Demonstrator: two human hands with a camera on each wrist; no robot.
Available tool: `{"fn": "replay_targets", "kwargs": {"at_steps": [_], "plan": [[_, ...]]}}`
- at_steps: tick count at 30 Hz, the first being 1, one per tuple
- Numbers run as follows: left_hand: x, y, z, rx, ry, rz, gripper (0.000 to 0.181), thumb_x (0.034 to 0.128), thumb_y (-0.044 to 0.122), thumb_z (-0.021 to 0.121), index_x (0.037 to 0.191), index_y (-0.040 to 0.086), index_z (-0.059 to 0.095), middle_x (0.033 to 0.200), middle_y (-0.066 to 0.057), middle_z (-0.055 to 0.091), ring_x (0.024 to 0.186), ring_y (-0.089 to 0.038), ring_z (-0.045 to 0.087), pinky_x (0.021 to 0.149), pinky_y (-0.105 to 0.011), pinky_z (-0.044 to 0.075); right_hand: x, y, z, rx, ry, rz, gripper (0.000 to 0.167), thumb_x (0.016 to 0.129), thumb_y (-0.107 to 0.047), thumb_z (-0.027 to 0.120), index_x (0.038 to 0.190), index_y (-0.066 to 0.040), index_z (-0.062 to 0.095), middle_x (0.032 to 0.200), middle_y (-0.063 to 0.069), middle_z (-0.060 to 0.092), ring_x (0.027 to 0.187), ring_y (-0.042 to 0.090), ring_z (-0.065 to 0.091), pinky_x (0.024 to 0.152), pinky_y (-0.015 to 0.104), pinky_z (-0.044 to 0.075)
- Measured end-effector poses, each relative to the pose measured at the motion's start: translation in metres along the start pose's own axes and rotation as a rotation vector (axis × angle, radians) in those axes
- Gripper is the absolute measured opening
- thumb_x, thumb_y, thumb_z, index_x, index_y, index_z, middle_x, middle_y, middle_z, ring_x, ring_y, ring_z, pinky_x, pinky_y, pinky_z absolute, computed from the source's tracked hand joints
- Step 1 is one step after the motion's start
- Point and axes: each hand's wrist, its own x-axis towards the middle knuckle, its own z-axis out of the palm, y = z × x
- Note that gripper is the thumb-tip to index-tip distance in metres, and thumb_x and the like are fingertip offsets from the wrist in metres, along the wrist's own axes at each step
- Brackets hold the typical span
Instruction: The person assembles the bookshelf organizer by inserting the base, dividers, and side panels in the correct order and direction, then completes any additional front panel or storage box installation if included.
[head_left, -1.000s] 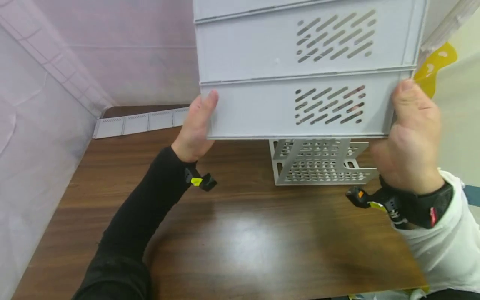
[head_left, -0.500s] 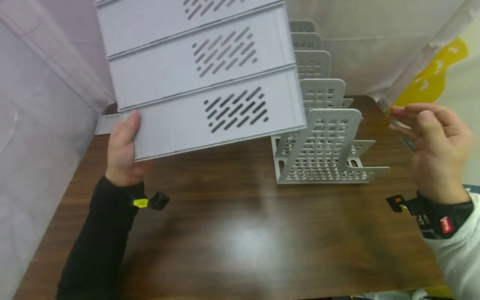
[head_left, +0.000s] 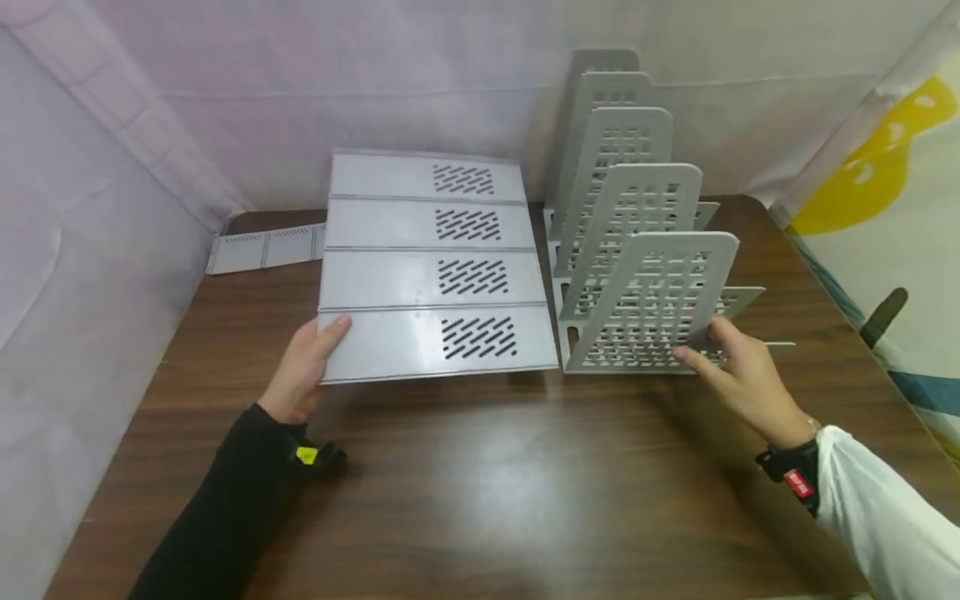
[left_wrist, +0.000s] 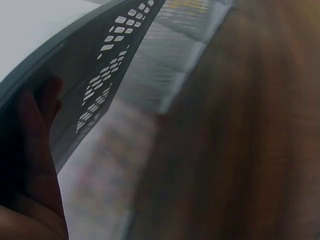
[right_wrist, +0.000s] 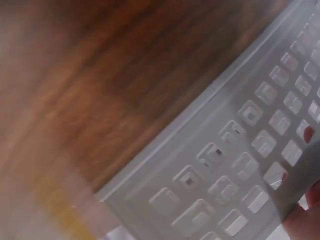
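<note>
A light grey panel (head_left: 390, 275) of several joined strips, each with slanted slots, stands tilted left of the rack. My left hand (head_left: 302, 367) holds its near left corner, thumb on the front face; in the left wrist view the fingers (left_wrist: 37, 135) lie behind it. A grey perforated file rack (head_left: 652, 308) with several upright dividers stands on the table to the right. My right hand (head_left: 742, 375) grips its front divider at the inner right edge, thumb in front. In the right wrist view that rack (right_wrist: 225, 180) fills the lower right, with the fingers partly cut off.
Flat on the brown wooden table (head_left: 480, 500), a light grey strip of panels (head_left: 266, 247) lies at the back left, partly behind the held panel. White sheeting (head_left: 375, 83) closes off the back and left side. A patterned cloth (head_left: 907, 300) hangs at the right.
One second ago both hands held the panel up high. The right hand let go and moved down to the rack's front divider. The left hand lowered the panel beside the rack.
</note>
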Motion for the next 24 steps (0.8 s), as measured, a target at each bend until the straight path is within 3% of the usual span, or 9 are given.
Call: {"fn": "replay_targets", "kwargs": {"at_steps": [3, 5, 7, 10, 12, 13, 15, 20, 24], "plan": [[0.007, -0.013, 0.008, 0.087, -0.021, -0.051, 0.066, 0.0967, 0.049, 0.045, 0.143, 0.003, 0.034, 0.098, 0.014, 0.063, 0.090, 0.000, 0.063, 0.080, -0.019, 0.052, 0.001, -0.002, 0.004, 0.000, 0.039, 0.009, 0.031, 0.084, -0.008, 0.070, 0.111, 0.003, 0.059, 0.097, 0.021, 0.071, 0.093, -0.027, 0.044, 0.074, 0.009, 0.039], [0.010, -0.019, 0.013, 0.124, -0.024, -0.053, 0.066, 0.0990, 0.044, 0.043, 0.145, -0.001, 0.030, 0.115, 0.002, 0.062, 0.109, -0.009, 0.059, 0.097, -0.027, 0.048, 0.003, -0.003, 0.006, -0.003, 0.043, 0.009, 0.031, 0.085, -0.008, 0.070, 0.111, 0.004, 0.059, 0.099, 0.022, 0.071, 0.094, -0.029, 0.042, 0.075, 0.010, 0.040], [0.014, -0.025, 0.017, 0.127, -0.014, -0.052, 0.062, 0.1004, 0.040, 0.042, 0.144, -0.003, 0.032, 0.120, -0.003, 0.059, 0.114, -0.011, 0.054, 0.104, -0.031, 0.042, 0.003, -0.003, 0.007, -0.002, 0.044, 0.012, 0.030, 0.086, -0.009, 0.068, 0.112, 0.003, 0.059, 0.100, 0.021, 0.071, 0.094, -0.029, 0.041, 0.075, 0.011, 0.039], [0.021, -0.032, 0.022, 0.092, -0.019, -0.079, 0.058, 0.1014, 0.035, 0.041, 0.143, -0.004, 0.033, 0.124, -0.007, 0.056, 0.115, -0.011, 0.054, 0.106, -0.030, 0.041, 0.002, -0.004, 0.010, 0.019, 0.078, 0.022, 0.024, 0.089, -0.010, 0.065, 0.109, 0.002, 0.060, 0.097, -0.004, 0.072, 0.089, -0.025, 0.044, 0.073, 0.010, 0.038], [0.025, -0.034, 0.021, 0.120, -0.026, -0.120, 0.058, 0.1012, 0.037, 0.041, 0.143, -0.003, 0.034, 0.111, -0.001, 0.058, 0.094, -0.002, 0.058, 0.087, -0.021, 0.049, 0.001, -0.004, 0.011, 0.039, 0.102, 0.031, 0.021, 0.091, -0.010, 0.062, 0.107, 0.002, 0.061, 0.095, -0.022, 0.065, 0.086, -0.023, 0.046, 0.072, 0.009, 0.037], [0.027, -0.033, 0.021, 0.166, -0.032, -0.140, 0.059, 0.1011, 0.039, 0.040, 0.143, -0.003, 0.034, 0.110, -0.001, 0.059, 0.089, -0.001, 0.058, 0.080, -0.018, 0.049, 0.001, -0.005, 0.011, 0.047, 0.114, 0.033, 0.019, 0.092, -0.010, 0.061, 0.106, 0.003, 0.061, 0.095, -0.027, 0.061, 0.085, -0.022, 0.047, 0.073, 0.008, 0.037], [0.030, -0.030, 0.018, 0.297, -0.060, -0.165, 0.061, 0.1009, 0.042, 0.039, 0.142, -0.003, 0.036, 0.110, -0.009, 0.061, 0.085, -0.006, 0.060, 0.075, -0.020, 0.049, 0.002, -0.005, 0.012, 0.053, 0.131, 0.031, 0.018, 0.091, -0.008, 0.061, 0.105, 0.003, 0.062, 0.096, -0.024, 0.063, 0.087, -0.023, 0.047, 0.074, 0.006, 0.036], [0.034, -0.016, 0.014, 0.789, -0.131, -0.143, 0.064, 0.0982, 0.054, 0.035, 0.124, -0.002, 0.051, 0.095, -0.016, 0.060, 0.079, -0.021, 0.057, 0.067, -0.030, 0.046, 0.002, -0.005, 0.009, -0.004, 0.173, 0.028, 0.015, 0.087, -0.004, 0.066, 0.099, 0.003, 0.064, 0.089, 0.017, 0.071, 0.081, -0.026, 0.044, 0.068, 0.008, 0.037], [0.031, -0.010, 0.020, 1.000, -0.184, -0.103, 0.066, 0.0953, 0.059, 0.039, 0.115, -0.002, 0.053, 0.096, -0.015, 0.060, 0.084, -0.026, 0.058, 0.069, -0.035, 0.049, -0.003, 0.000, 0.002, -0.013, 0.211, 0.074, 0.014, 0.087, -0.006, 0.066, 0.098, 0.002, 0.064, 0.087, -0.022, 0.067, 0.075, -0.025, 0.044, 0.064, 0.009, 0.036]]}}
